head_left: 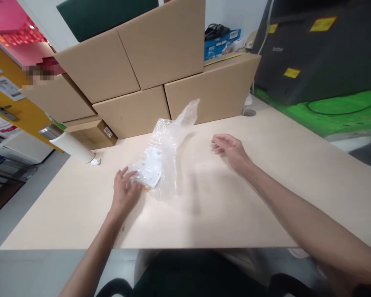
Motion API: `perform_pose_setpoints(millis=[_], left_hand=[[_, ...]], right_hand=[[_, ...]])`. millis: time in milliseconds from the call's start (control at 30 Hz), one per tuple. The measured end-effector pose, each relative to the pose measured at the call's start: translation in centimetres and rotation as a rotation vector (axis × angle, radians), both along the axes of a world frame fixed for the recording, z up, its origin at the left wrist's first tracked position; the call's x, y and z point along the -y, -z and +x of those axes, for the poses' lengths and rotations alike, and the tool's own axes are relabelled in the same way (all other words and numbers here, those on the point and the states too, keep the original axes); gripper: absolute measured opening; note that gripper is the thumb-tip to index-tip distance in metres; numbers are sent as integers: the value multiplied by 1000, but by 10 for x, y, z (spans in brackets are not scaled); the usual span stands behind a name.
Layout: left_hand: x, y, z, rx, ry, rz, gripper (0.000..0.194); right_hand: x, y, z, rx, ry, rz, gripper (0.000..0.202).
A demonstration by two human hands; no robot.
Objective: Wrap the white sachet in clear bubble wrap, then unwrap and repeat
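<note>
A crumpled clear plastic bag lies on the table, its upper end sticking up toward the boxes. Inside or beneath the film is a white printed paper, with a small orange bit at its lower edge. My left hand rests at the bag's lower left corner, fingers apart and fingertips touching the film. To the right of the bag and apart from it, my right hand hovers over the table with its fingers curled together. Nothing shows between them.
Stacked cardboard boxes line the table's back edge. At the left stand a white bottle, a small brown box and a scrap of white tissue. A dark machine sits on a green surface at the right.
</note>
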State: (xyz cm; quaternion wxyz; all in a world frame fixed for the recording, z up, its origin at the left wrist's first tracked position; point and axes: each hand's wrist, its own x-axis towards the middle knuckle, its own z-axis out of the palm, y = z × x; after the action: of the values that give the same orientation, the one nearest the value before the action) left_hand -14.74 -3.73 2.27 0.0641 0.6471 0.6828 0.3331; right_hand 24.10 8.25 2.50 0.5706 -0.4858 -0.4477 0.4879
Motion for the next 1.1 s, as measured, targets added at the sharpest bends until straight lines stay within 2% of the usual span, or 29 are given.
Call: perform_pose_setpoints(millis=[100,167,233,300,367,467,533,600,667,733,767,833,900,1000,1067,1100], left_hand=[[-1,-1,9,-207,65,-26,26],[-1,-4,20,-243,78,-7,25],[3,-9,33,-221,121,14,24],[10,-16,46,-138,185,17,22],[18,-22,54,19,192,32,20],[26,-27,45,410,33,146,20],[30,-23,25,674,-113,209,23],[38,-16,0,792,-254,185,26],[50,-10,-20,674,-387,121,42],[62,-9,-26,373,-467,183,65],[66,-12,-23,215,-466,239,69],[68,-21,-8,2,-362,283,52],[57,-30,14,-16,-170,107,26],[24,-34,42,61,25,-224,38],[0,-28,53,127,48,-370,41],[-10,-23,57,231,48,-403,37]], right_hand=[[25,-9,-23,55,-220,-15,58],[47,-11,-43,87,-404,-88,73],[66,-10,-61,112,-508,-144,93],[77,-5,-73,149,-481,-206,106],[75,-1,-73,177,-387,-235,99],[52,4,-56,165,-252,-209,72],[33,6,-38,139,-195,-191,61],[17,8,-23,124,-151,-198,54],[8,8,-13,124,-103,-238,54],[4,9,-8,148,-49,-283,57],[3,10,-7,168,-30,-290,59],[3,12,-7,225,-8,-265,61],[4,14,-7,276,-16,-211,60],[5,16,-9,290,-39,-182,58],[5,16,-10,275,-56,-191,56],[6,16,-11,271,-55,-197,55]])
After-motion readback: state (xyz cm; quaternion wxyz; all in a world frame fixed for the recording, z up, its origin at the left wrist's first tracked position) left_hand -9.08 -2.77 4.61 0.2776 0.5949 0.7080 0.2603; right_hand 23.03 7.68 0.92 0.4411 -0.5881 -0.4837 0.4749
